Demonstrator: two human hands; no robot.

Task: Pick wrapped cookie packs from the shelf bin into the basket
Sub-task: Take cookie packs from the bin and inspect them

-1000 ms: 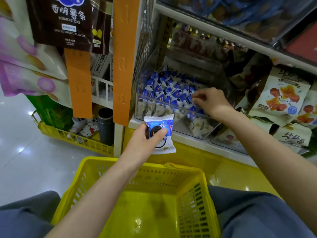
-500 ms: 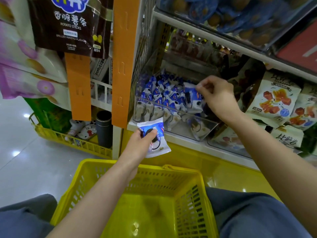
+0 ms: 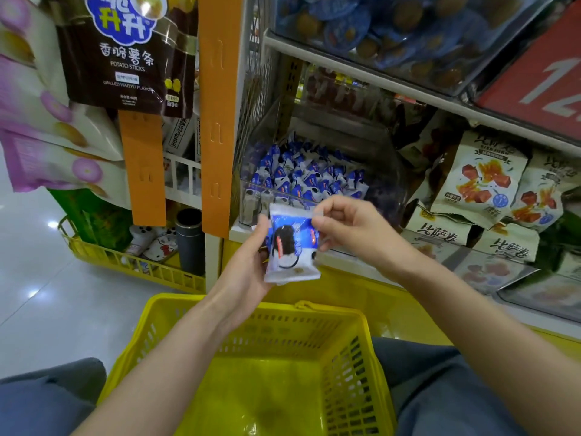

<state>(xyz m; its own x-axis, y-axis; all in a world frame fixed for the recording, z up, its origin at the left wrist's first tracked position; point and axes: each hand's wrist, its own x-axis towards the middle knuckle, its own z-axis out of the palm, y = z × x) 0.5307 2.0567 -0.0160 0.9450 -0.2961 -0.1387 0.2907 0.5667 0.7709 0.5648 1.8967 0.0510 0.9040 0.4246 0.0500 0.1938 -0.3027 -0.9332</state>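
Basket (image 3: 364, 322), 6 o'clock: I see nothing inside. Pack (image 3: 290, 247): left grip (image 3: 248, 265) clasps it, right grip (image 3: 352, 228) pinches its top. Bin (image 3: 388, 171), 12 o'clock: well stocked.

The dark brown bag (image 3: 125, 55) says "POTATO STICKS" and "GRILLED WAGYU FLAVOR", and the red sign (image 3: 534, 83) shows a "1".

Soft, rather dim indoor light falls from overhead. Bright lamp reflections dot the glossy floor (image 3: 41, 278), and a small glare sits low in the basket (image 3: 283, 388). The shelf bin (image 3: 345, 133) recess lies in shadow. Edges bow with wide-angle distortion. The cookie pack (image 3: 290, 247) and the right hand (image 3: 349, 228) look slightly blurred.
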